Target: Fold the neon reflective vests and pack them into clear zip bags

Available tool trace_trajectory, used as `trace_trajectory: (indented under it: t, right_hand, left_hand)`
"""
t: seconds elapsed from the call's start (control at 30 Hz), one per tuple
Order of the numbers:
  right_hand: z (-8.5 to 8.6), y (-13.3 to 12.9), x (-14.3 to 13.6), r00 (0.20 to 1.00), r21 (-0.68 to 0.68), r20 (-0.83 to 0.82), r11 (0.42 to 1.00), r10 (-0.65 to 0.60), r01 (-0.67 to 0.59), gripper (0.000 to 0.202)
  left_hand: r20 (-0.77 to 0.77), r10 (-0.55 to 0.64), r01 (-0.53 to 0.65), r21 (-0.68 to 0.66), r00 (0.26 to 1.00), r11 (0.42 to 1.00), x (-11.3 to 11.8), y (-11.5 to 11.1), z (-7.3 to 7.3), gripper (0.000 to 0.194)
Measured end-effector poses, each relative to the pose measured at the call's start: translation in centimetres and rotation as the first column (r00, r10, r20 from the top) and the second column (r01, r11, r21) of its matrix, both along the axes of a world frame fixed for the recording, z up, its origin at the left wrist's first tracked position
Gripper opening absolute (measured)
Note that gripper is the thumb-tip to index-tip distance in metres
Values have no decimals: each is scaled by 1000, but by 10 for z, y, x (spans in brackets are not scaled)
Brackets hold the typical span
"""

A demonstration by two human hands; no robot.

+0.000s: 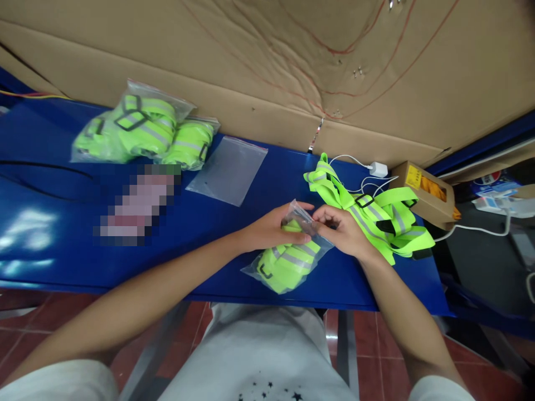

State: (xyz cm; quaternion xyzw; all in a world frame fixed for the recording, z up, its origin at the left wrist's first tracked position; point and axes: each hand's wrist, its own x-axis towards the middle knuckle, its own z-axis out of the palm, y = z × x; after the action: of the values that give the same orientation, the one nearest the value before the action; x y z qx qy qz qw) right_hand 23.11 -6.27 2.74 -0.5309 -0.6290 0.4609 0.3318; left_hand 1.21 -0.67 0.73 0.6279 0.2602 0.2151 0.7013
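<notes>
"Clear plastic bag [293,258] of green straps [279,277]: where?"

"Just left of the loose strap bundle [371,217]. Left hand [276,227] clamped round the bag, right hand [340,229] pinching its top edge."

"Handling?"

"Probably light, soft, slippery outside; grip through the straps, steadying that edge."

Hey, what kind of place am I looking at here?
Probably a small packing workspace: a blue table holds bagged neon straps, an unbagged strap bundle and a flat clear bag.
</notes>
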Motion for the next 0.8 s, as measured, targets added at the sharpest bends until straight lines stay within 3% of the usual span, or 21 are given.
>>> trace_trajectory:
  t: [0.37, 0.63, 0.73, 0.8]
  right_hand:
    - [-3, -4, -7, 1000, 30, 16, 999, 10, -11, 15]
    - [-8, -7, -10, 999, 6, -6, 999, 52, -52, 21]
    - [-8, -7, -10, 999, 11, -10, 999, 47, -47, 23]
    - [-8, -6, -10, 999, 11, -28, 999, 36, -36, 23]
  left_hand:
    - [75, -89, 85, 49, 993, 995, 1, -1, -4, 78]
    - [80, -85, 81, 61, 993, 995, 2, -4, -3, 84]
    - [59, -60, 53, 117, 996, 992, 2, -7, 2, 75]
    - [11, 22, -23, 159, 1000, 987, 2, -9, 5, 56]
